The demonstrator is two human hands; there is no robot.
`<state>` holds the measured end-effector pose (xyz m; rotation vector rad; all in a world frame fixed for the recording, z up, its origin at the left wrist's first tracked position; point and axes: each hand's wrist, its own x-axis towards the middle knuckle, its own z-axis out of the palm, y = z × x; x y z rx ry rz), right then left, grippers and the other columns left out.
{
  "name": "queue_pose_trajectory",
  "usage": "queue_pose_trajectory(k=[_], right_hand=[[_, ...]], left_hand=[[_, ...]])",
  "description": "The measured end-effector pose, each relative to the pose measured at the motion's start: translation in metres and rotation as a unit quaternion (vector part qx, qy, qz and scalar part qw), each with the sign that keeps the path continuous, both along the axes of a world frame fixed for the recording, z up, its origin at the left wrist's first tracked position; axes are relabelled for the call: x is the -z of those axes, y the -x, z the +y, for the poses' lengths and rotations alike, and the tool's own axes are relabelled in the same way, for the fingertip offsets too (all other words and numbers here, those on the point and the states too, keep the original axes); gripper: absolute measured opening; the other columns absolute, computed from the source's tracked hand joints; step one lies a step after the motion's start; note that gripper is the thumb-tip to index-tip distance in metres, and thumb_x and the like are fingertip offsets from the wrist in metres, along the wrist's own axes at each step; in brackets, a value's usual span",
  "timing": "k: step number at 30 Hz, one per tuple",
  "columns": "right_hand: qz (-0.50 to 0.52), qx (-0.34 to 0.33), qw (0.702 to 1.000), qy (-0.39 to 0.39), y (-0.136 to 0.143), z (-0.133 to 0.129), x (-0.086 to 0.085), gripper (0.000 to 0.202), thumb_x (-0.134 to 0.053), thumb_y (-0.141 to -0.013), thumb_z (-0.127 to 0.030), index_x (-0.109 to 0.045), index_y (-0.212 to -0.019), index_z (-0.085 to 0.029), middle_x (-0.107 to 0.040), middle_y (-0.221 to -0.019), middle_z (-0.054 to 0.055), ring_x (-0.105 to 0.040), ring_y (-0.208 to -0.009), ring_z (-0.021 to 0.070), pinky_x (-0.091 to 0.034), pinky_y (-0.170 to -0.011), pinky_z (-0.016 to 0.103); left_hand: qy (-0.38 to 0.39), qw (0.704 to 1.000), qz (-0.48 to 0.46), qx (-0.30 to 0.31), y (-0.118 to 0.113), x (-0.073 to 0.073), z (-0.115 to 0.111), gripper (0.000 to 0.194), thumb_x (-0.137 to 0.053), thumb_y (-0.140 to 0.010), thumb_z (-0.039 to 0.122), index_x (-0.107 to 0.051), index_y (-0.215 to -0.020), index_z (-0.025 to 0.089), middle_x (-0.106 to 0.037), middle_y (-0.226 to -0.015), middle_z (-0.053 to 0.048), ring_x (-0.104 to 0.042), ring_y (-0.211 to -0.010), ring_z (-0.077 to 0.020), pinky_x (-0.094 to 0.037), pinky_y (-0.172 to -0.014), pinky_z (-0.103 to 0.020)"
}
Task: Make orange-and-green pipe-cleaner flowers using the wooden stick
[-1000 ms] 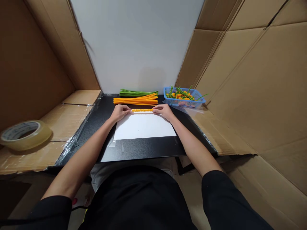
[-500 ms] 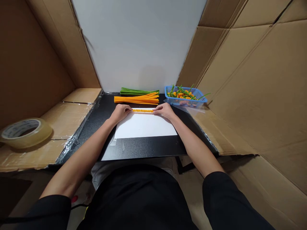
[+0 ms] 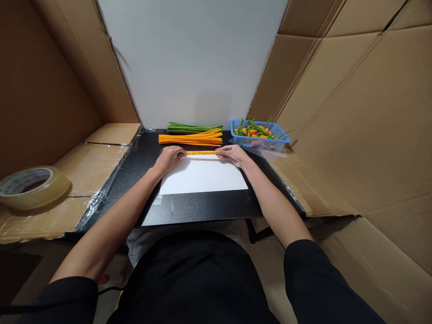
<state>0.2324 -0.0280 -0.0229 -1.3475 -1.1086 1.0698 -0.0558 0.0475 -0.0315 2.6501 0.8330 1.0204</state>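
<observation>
An orange pipe cleaner [image 3: 201,153], with a ridged, coiled-looking shape, stretches level between my two hands above the far edge of a white sheet [image 3: 202,177]. The fingertips of my left hand [image 3: 170,158] pinch its left end. At its right end, my right hand [image 3: 233,154] pinches it between thumb and fingers. Just beyond lie a bundle of straight orange pipe cleaners [image 3: 189,138] and, behind that, a bundle of green pipe cleaners [image 3: 194,128]. The fingers hide both tips of the held piece.
A blue plastic basket [image 3: 259,140] holds orange and green pieces at the back right, with clear film under it. A roll of clear tape [image 3: 54,189] lies on cardboard to the left. Cardboard walls [image 3: 364,112] flank the black tabletop [image 3: 199,209]; a pale panel [image 3: 195,58] stands behind.
Both hands have raised the orange pipe cleaner slightly toward the sheet's far edge. Their pinch at its two ends is unchanged. The whole view has shifted a little.
</observation>
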Motion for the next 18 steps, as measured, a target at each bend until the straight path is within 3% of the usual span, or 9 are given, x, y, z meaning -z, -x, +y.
queue_pose_trajectory(k=[5,11,14,18], right_hand=[[-0.036,0.023,0.999,-0.014,0.005,0.001,0.004,0.027,-0.095,-0.053,-0.018,-0.076,-0.072,-0.013,-0.075,-0.068,0.009,-0.074,-0.066,0.0217,-0.066,-0.070,0.035],[-0.132,0.102,0.979,-0.118,0.017,0.003,0.005,0.019,-0.088,-0.058,-0.022,-0.080,-0.074,-0.017,-0.077,-0.075,0.006,-0.074,-0.079,0.0252,-0.061,-0.080,0.036],[-0.171,0.082,0.967,-0.170,0.016,0.002,0.004,0.015,-0.085,-0.061,-0.024,-0.081,-0.074,-0.018,-0.078,-0.076,0.007,-0.074,-0.076,0.0249,-0.060,-0.078,0.036],[-0.109,0.044,0.981,-0.152,0.012,0.002,0.006,0.023,-0.086,-0.058,-0.027,-0.081,-0.077,-0.017,-0.077,-0.073,0.007,-0.072,-0.068,0.0215,-0.059,-0.073,0.035]], left_hand=[[0.000,1.000,0.017,-0.026,-0.001,-0.001,0.000,0.023,-0.053,-0.084,0.014,-0.076,-0.084,0.016,-0.077,-0.091,-0.009,-0.071,-0.084,-0.0217,-0.050,-0.081,-0.027],[0.008,0.999,0.030,-0.036,0.000,0.002,0.005,0.019,-0.057,-0.079,0.013,-0.076,-0.081,0.015,-0.078,-0.086,-0.007,-0.071,-0.077,-0.0204,-0.051,-0.077,-0.026],[0.021,0.999,-0.013,-0.040,0.001,0.004,0.006,0.017,-0.060,-0.080,0.017,-0.076,-0.082,0.015,-0.078,-0.084,-0.006,-0.070,-0.073,-0.0185,-0.051,-0.072,-0.025],[0.041,0.998,-0.051,-0.019,0.001,0.006,0.007,0.017,-0.060,-0.080,0.019,-0.077,-0.080,0.015,-0.078,-0.082,-0.004,-0.070,-0.070,-0.0167,-0.051,-0.069,-0.023]])
